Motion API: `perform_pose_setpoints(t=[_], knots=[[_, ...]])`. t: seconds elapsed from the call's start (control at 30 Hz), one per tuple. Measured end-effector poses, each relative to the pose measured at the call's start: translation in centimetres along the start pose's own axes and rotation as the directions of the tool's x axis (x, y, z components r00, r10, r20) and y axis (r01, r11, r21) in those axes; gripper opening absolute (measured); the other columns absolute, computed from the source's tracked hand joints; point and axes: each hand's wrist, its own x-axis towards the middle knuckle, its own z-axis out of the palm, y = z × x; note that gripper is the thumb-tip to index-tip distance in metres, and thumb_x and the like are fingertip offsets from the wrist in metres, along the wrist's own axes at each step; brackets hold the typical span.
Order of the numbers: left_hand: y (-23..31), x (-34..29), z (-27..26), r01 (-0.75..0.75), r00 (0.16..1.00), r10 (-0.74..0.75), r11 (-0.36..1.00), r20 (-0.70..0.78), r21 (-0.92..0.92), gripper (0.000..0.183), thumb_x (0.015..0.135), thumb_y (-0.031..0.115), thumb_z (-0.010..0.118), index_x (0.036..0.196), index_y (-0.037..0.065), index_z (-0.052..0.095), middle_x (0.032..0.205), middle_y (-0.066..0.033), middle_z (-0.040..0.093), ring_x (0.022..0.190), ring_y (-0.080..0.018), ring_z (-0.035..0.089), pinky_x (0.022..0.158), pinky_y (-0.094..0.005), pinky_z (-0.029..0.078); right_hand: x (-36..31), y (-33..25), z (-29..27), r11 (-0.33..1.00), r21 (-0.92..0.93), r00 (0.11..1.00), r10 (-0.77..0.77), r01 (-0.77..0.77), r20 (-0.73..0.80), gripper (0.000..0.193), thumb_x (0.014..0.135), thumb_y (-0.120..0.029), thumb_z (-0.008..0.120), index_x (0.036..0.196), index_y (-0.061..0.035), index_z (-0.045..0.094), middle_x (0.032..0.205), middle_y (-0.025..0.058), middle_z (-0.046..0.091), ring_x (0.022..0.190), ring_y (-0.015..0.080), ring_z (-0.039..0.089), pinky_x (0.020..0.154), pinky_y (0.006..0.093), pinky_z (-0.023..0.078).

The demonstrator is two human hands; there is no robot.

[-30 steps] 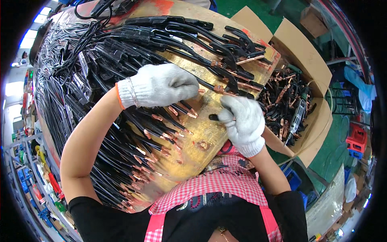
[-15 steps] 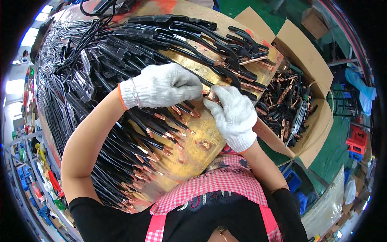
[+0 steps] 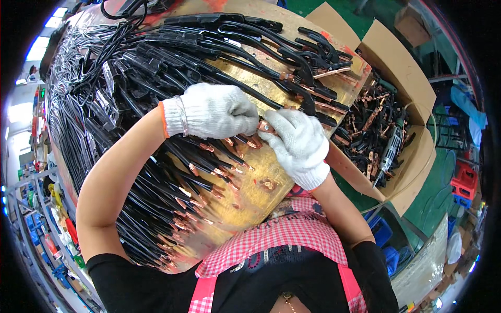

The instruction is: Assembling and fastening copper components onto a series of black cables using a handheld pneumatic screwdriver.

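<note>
Both of my hands wear white knit gloves and meet over the yellow-brown tabletop (image 3: 255,180). My right hand (image 3: 296,148) pinches a small copper connector (image 3: 265,127) with a round screw head showing on its face. My left hand (image 3: 222,111) is closed right beside the connector's left end; what its curled fingers grip is hidden. Black cables (image 3: 177,180) with bare copper ends (image 3: 219,171) fan out below and left of my left hand. Beyond my hands lie black electrode holders (image 3: 305,68) with copper jaws.
At the right stands an open cardboard box (image 3: 404,68) filled with black and copper parts, a grey-green power tool (image 3: 389,156) lying on them. Bundled thin cables (image 3: 65,115) cover the table's left side. Red and blue stools (image 3: 463,180) stand on the green floor.
Both hands have shifted slightly, the right a little to the left and down. The connector has turned, so its screw head now shows more plainly between my fingers.
</note>
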Motion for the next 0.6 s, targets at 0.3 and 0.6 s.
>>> perform_pose_setpoints(t=[0.3,0.6], knots=[[-0.5,0.6,0.0,0.068,0.994,-0.056,0.99,0.096,-0.122,0.022,0.092,0.025,0.062,0.097,0.011,0.078,0.087,-0.005,0.076,0.08,-0.0158,0.07,0.078,-0.0297,0.055,0.5,1.1,0.8,0.985,-0.088,0.988,-0.144,0.149,0.064,0.037,0.083,-0.034,0.071,0.116,-0.0182,0.066,0.107,0.0013,0.066,0.09,0.0258,0.064,0.081,0.0408,0.049],[-0.7,-0.4,-0.1,0.017,1.0,-0.018,0.999,0.002,0.043,0.026,0.097,0.032,0.058,0.104,0.014,0.075,0.085,-0.0082,0.073,0.078,-0.0204,0.07,0.076,-0.0324,0.055,1.8,0.6,0.5,0.993,0.004,0.978,-0.12,0.121,0.169,0.027,0.086,-0.033,0.068,0.107,-0.016,0.064,0.098,0.0041,0.065,0.087,0.0249,0.064,0.075,0.042,0.05]])
